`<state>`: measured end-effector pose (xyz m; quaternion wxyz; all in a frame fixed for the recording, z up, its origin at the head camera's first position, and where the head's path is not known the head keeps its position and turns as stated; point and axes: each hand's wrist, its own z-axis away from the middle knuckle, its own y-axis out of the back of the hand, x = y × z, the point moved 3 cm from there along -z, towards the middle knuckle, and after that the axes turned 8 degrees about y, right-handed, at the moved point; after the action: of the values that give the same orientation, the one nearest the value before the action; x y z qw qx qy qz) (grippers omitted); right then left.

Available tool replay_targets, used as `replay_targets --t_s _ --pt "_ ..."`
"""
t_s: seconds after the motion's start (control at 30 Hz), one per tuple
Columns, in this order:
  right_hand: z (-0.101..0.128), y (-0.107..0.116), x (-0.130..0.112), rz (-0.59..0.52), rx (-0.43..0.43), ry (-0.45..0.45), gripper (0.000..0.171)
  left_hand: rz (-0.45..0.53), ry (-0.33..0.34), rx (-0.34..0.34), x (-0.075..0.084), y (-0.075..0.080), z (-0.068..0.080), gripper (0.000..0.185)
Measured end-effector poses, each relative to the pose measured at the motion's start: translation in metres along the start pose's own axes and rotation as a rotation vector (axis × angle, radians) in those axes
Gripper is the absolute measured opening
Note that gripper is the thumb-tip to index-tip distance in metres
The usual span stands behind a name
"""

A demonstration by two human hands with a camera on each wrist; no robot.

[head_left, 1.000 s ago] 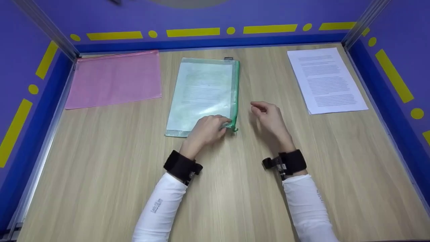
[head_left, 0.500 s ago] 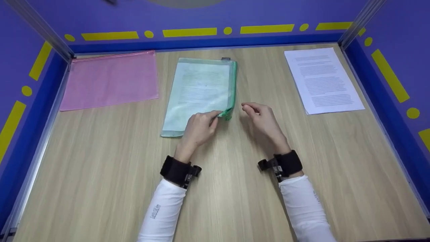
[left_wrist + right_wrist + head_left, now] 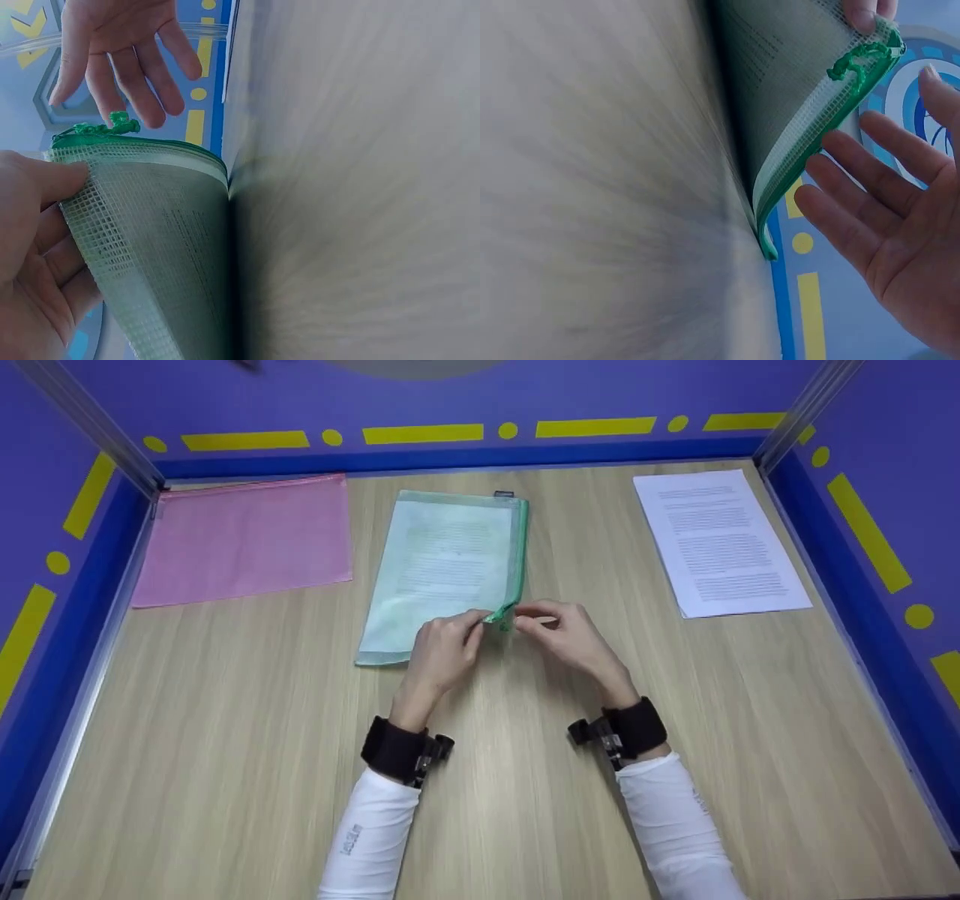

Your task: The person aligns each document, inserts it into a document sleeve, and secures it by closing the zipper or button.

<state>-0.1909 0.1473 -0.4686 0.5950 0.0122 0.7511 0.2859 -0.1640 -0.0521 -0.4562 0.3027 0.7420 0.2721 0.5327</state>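
Green mesh zip pouch point(image 3: 450, 566) lies mid-worktop point(image 3: 225, 720), near corner lifted by left hand point(image 3: 442, 649) pinching it, right hand point(image 3: 570, 637) fingers point(image 3: 855, 202) spread beside the zipper pull point(image 3: 859, 60), which likely needs pinching next.

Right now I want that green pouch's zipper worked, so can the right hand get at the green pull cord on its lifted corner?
Probably yes. The left hand pinches the pouch corner up off the table, the cord hangs exposed, and the right hand, fingers open, sits just beside it with nothing between.
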Motion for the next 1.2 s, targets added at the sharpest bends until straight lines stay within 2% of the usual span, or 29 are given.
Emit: replay_targets --t_s 0.17,0.63,0.9,1.07,1.2 --pt "-0.001 -0.010 -0.003 -0.007 -0.044 -0.015 0.049 -0.021 0.000 0.007 0.001 0.002 0.002 0.021" --pt "-0.008 -0.030 -0.009 0.043 -0.046 0.055 0.033 -0.065 -0.031 0.005 0.001 0.007 0.004 0.020" --pt "-0.007 -0.028 -0.008 0.022 -0.018 0.052 0.022 -0.056 -0.028 -0.004 -0.001 0.007 0.005 0.021" --pt "-0.006 -0.022 -0.008 0.019 -0.025 0.047 0.022 -0.045 -0.038 0.001 -0.002 0.007 0.005 0.021" --pt "-0.005 -0.013 -0.007 0.008 0.002 0.027 0.022 -0.032 -0.042 -0.006 -0.003 0.006 0.005 0.020"
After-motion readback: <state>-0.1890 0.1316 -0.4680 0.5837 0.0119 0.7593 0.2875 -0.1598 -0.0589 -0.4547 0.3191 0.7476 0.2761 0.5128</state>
